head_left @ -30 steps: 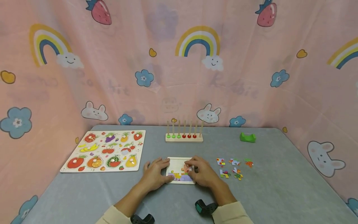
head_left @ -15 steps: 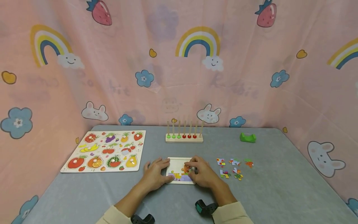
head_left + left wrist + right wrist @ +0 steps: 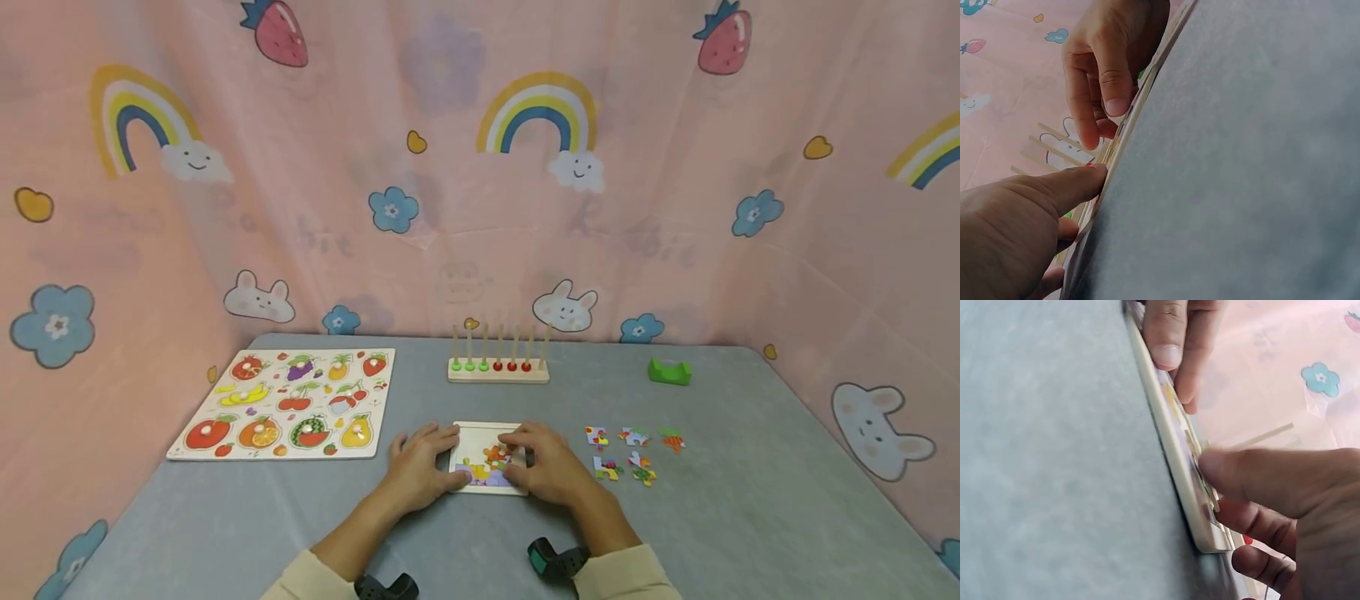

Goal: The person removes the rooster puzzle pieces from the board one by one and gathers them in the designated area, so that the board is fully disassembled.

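In the head view a small wooden jigsaw tray (image 3: 474,435) lies flat between both hands. Yellow and purple pieces (image 3: 480,475) fill its front part, and an orange piece (image 3: 495,454) shows above them. My left hand (image 3: 415,473) holds the tray's left side, its thumb at the front corner and fingers at the back. My right hand (image 3: 551,467) is over the tray's right side. In the right wrist view its thumb and fingers pinch a slightly tilted puzzle piece (image 3: 1210,492) at the tray; the hand hides much of it.
Several loose jigsaw pieces (image 3: 633,436) lie right of the tray. A fruit peg board (image 3: 258,454) occupies the left of the grey table (image 3: 750,500). Toward the back stand a peg rack (image 3: 498,377) with green and red beads and a green block (image 3: 670,372).
The right fingers have shifted slightly over the tray, and more of the orange piece shows. The left hand keeps its hold. The head view has swung a little.
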{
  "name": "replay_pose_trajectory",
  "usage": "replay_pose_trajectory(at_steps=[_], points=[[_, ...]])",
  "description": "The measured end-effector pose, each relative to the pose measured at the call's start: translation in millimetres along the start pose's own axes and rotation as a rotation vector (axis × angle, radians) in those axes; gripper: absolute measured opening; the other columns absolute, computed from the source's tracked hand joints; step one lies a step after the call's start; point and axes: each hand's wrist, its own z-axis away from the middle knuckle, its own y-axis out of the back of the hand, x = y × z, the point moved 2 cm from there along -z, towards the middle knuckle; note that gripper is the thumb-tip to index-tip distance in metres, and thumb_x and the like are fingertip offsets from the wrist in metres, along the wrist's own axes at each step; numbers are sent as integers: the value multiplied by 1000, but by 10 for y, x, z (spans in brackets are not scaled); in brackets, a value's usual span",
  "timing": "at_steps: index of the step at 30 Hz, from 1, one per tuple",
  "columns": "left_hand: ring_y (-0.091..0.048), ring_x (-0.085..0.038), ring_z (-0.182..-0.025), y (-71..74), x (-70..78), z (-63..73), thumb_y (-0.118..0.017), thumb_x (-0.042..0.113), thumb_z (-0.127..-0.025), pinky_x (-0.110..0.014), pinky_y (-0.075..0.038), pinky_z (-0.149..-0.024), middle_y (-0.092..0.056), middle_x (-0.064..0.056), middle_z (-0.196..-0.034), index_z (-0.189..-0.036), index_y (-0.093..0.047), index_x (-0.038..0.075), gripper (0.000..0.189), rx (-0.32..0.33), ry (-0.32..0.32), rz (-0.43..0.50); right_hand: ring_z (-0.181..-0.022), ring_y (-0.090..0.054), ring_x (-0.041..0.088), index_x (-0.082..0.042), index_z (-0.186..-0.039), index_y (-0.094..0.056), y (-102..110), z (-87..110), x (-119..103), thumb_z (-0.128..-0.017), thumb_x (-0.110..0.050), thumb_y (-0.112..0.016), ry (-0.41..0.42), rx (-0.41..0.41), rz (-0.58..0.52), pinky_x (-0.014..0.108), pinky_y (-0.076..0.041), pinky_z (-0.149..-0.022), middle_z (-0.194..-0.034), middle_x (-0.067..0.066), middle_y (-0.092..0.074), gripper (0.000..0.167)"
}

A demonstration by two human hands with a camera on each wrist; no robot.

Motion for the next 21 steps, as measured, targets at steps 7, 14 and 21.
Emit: replay_pose_trajectory(at_steps=[7, 14, 21], points=[[-41, -33, -130, 1, -6, -7, -81, 31, -76, -67, -14, -100, -57, -4, -134, -124, -65, 3, 58, -1, 0, -10, -92, -52, 20, -5, -112, -72, -52, -27, -53, -75, -17, -79, -25, 21, 68, 49, -32, -81, -97, -2, -62, 40], [-41, -34, -131, 13, -8, -2, -81, 30, -76, -68, -13, -100, -57, -4, -134, -124, -65, 2, 58, -2, 10, 2, -91, -52, 20, -3, -114, -70, -47, -34, -54, -78, -9, -74, -47, 56, 16, 46, -39, -82, -95, -3, -65, 36], [-40, -33, -131, -5, -2, -10, -81, 30, -75, -67, -12, -101, -57, -4, -134, -123, -65, 1, 58, -5, 12, 14, -97, -55, 26, 0, -123, -64, 50, -10, -43, -81, -4, -75, -68, 110, -97, 49, -44, -86, -98, -1, -64, 44]])
